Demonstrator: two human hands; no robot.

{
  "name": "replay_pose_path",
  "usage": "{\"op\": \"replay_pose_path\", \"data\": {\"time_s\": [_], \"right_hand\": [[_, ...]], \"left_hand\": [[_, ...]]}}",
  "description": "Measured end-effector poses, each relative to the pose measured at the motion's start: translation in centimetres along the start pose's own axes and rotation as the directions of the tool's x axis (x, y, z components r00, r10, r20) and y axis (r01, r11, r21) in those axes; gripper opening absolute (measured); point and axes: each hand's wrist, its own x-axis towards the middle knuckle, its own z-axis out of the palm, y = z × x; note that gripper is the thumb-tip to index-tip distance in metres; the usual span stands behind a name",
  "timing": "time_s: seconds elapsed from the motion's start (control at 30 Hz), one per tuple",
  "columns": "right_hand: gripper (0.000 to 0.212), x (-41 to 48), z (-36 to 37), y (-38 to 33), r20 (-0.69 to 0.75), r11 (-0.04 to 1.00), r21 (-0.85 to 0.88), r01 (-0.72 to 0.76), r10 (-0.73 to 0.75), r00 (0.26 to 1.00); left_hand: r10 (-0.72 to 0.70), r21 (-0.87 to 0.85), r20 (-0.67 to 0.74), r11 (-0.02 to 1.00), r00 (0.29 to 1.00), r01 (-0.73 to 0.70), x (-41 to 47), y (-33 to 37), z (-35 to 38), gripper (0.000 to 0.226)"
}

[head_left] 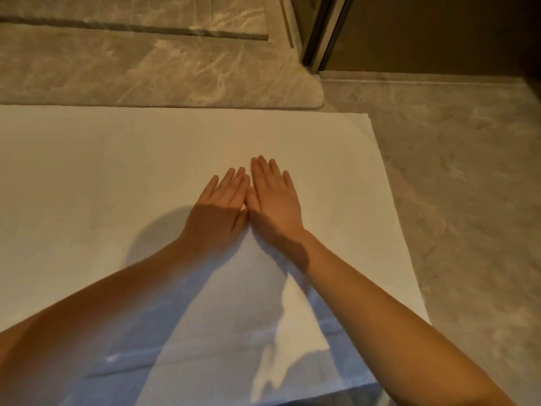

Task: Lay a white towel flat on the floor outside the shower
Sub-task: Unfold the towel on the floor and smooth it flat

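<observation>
A white towel (117,177) lies spread out on the marble floor, its far edge running along the raised shower threshold. My left hand (219,206) and my right hand (273,194) lie palm down side by side on the towel's middle, fingers straight and pointing away from me, thumbs touching. Both forearms reach in from the bottom of the view and cast shadows on the cloth. The towel's left part runs out of the frame.
The raised marble shower threshold (181,71) with a rounded corner lies just beyond the towel. A metal door frame (325,33) and a dark wooden panel (439,33) stand at the back right. Grey marble floor (468,177) stretches to the right of the towel.
</observation>
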Motion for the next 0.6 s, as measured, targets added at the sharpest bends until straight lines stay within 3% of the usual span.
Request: {"op": "replay_pose_path", "data": {"time_s": [0.1,0.23,0.33,0.4,0.47,0.6], "right_hand": [[0.059,-2.2,-1.0,5.1,-0.008,0.995,-0.077,-0.062,0.062,0.998],[0.062,-6.9,-4.1,13.9,-0.088,0.943,-0.116,-0.313,0.304,0.949],[0.060,-8.0,-5.5,16.1,-0.100,0.911,-0.135,-0.390,0.379,0.920],[0.059,-7.8,-5.6,14.7,-0.120,0.889,-0.139,-0.437,0.423,0.898],[0.059,-7.9,-5.0,11.1,-0.161,0.891,-0.106,-0.442,0.423,0.892],[0.060,-9.0,-0.3,-0.4,-0.115,0.984,0.014,-0.180,0.180,0.977]], "left_hand": [[-0.006,0.064,0.030,0.998,1.000,0.004,-0.1,-0.7,0.7,0.060],[0.004,0.070,0.068,0.998,0.998,-0.008,0.2,-0.7,0.9,0.062],[-0.006,0.051,0.039,0.999,0.999,0.004,0.4,-0.3,0.5,0.063],[0.006,0.042,0.052,0.999,0.999,-0.008,-0.1,0.1,-0.4,0.063],[0.105,0.079,0.075,0.991,0.992,-0.110,-2.3,0.7,-0.9,0.064],[0.222,0.070,0.098,0.971,0.970,-0.230,-8.4,1.8,-0.2,0.058]]}}
